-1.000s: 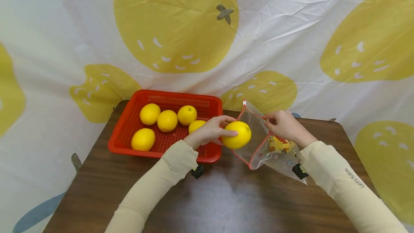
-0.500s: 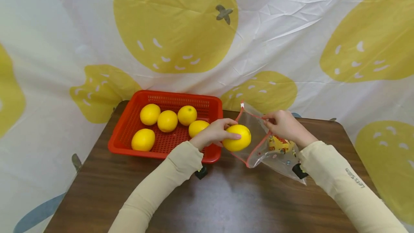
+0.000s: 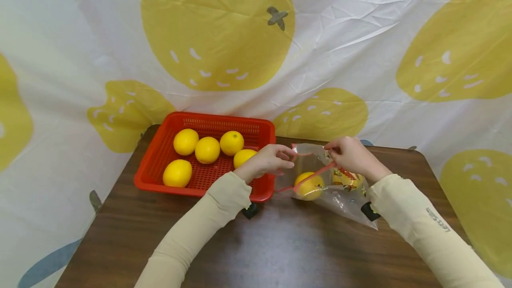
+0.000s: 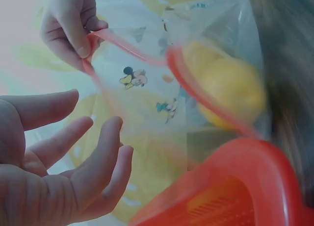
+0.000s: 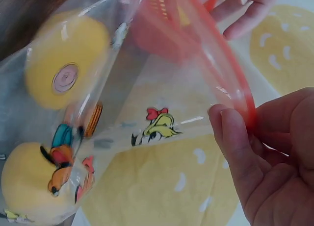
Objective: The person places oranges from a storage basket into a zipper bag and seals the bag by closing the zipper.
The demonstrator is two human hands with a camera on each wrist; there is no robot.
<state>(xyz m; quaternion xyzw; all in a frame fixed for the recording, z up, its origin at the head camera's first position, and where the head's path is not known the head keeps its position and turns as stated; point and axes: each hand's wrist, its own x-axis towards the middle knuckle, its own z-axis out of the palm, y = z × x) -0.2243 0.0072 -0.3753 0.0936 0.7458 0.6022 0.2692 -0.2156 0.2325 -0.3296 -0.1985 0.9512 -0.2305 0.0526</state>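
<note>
My right hand pinches the red zip edge of a clear plastic zip bag printed with cartoon figures. Inside the bag, near its mouth, lies a yellow lemon-like fruit; another yellow fruit shows deeper in, behind the print. At the bag's mouth, my left hand holds nothing, its fingers spread and loosely bent in the left wrist view. It hovers over the right rim of the red basket, where one fruit is partly hidden behind it.
Several more yellow fruits sit in the red basket at the back left of the brown wooden table. A white cloth with large yellow fruit prints hangs behind the table's back edge.
The fruit has left my left hand and lies inside the bag. The bag's mouth has sagged lower, while my right hand keeps its pinch in about the same place.
</note>
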